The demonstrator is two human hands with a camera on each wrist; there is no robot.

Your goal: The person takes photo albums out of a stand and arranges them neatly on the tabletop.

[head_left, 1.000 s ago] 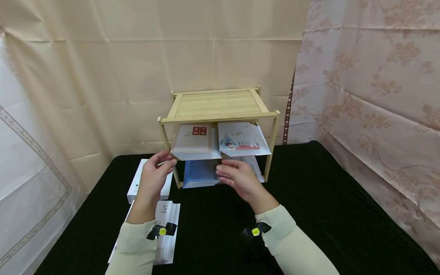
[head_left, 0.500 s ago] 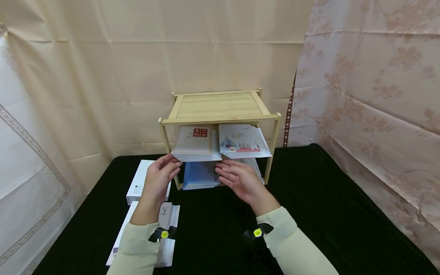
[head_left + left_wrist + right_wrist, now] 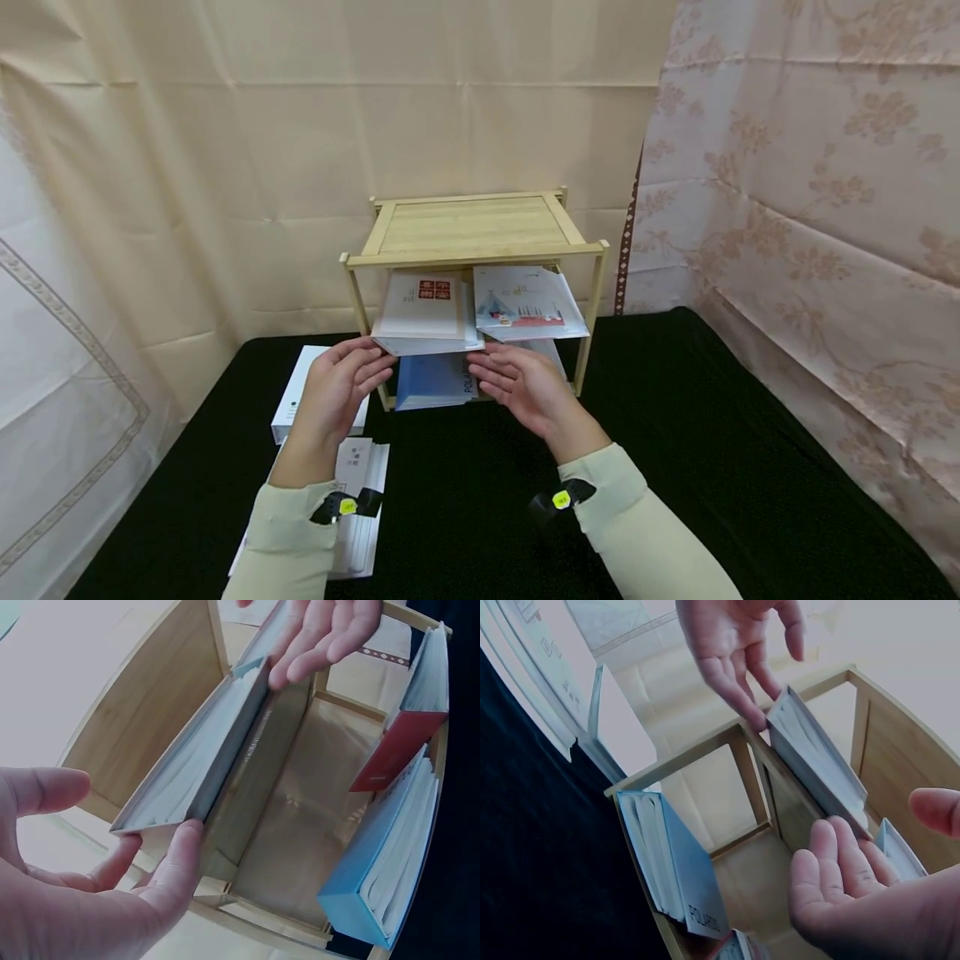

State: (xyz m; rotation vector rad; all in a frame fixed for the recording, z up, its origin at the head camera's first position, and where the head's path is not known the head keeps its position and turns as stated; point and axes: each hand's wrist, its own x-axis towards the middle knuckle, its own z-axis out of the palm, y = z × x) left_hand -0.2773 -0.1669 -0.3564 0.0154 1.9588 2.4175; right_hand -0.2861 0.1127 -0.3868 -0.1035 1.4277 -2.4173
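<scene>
On the middle tier of a small wooden shelf (image 3: 480, 229), a white book (image 3: 420, 315) with red square characters lies at the left, its front edge sticking out. My left hand (image 3: 337, 387) has its fingertips at the book's left front corner; in the left wrist view, the fingers touch the edge of the book (image 3: 187, 769) and the thumb stands apart. At the right front corner, the straight fingers of my right hand (image 3: 528, 392) touch the book's edge from below, palm turned up. Beside it lies another white book (image 3: 528, 304) with a coloured picture.
Beneath, the bottom tier holds a blue book (image 3: 431, 382) lettered "POLARO" and others partly hidden. Left of the shelf, a thick white book (image 3: 296, 400) lies on the black cloth (image 3: 675, 433). Nearer, more white books (image 3: 360, 533) are partly covered by my left forearm.
My left hand's fingers have straightened and spread along the book's edge. The left book sticks out slightly further forward. The right hand stays nearly in place.
</scene>
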